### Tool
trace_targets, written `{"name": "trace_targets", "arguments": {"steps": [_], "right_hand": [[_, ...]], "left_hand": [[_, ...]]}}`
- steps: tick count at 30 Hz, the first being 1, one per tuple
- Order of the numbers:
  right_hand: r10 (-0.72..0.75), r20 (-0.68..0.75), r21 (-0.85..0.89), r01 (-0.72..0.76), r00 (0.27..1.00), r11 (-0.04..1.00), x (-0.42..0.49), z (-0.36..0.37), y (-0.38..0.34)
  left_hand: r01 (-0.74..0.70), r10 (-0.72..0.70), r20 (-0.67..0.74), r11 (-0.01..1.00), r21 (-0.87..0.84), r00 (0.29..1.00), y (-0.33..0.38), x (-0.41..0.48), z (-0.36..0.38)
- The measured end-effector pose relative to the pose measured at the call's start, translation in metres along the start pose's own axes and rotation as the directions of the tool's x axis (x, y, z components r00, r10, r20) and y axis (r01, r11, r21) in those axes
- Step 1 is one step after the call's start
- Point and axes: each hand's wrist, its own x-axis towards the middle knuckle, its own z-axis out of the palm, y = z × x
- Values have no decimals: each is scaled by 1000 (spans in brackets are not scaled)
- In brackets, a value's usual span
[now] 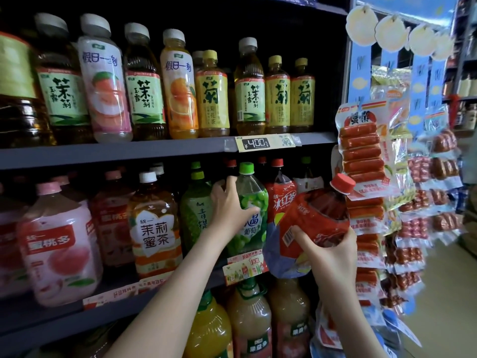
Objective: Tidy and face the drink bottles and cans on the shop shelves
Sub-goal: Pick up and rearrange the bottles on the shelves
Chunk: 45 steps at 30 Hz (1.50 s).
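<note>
A dark shop shelving unit fills the view, seen from the head of a person reaching in with both bare arms. On the upper shelf (129, 153) stands a row of small tea and juice bottles (147, 83), labels facing out, with a yellow price tag (258, 143) on the shelf edge towards the right.

On the middle shelf (51, 324), from the left, stand large bottles: a pink peach drink bottle (59, 241), then a jasmine honey tea bottle (154, 226) with a white cap, then a green tea bottle (196, 210).

Just beside that is a green grape drink bottle (251, 228) with a green cap, upright at the shelf front. The left hand (229, 205) grips its shoulder, fingers reaching round the far side and the thumb lying across the front.

To its right a red iced tea bottle (280, 200) stands on the shelf. In front of it, off the shelf, a second red tea bottle (320, 213) is tilted, its red cap pointing up and to the right. The right hand (330, 251) holds it from below, thumb across the label near the barcode, fingers wrapped round the lower body.

Below, orange juice bottles (209, 329) and cloudy ones stand on the bottom shelf. At far right, packs of red sausages (361, 151) hang in strips beside the shelving.
</note>
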Motion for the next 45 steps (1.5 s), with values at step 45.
{"name": "trace_targets", "arguments": {"steps": [45], "right_hand": [[-101,222,-616,220,970,756,13,136,15]], "left_hand": [[155,-399,-82,526,-836,913,-77,-137,-127]]}}
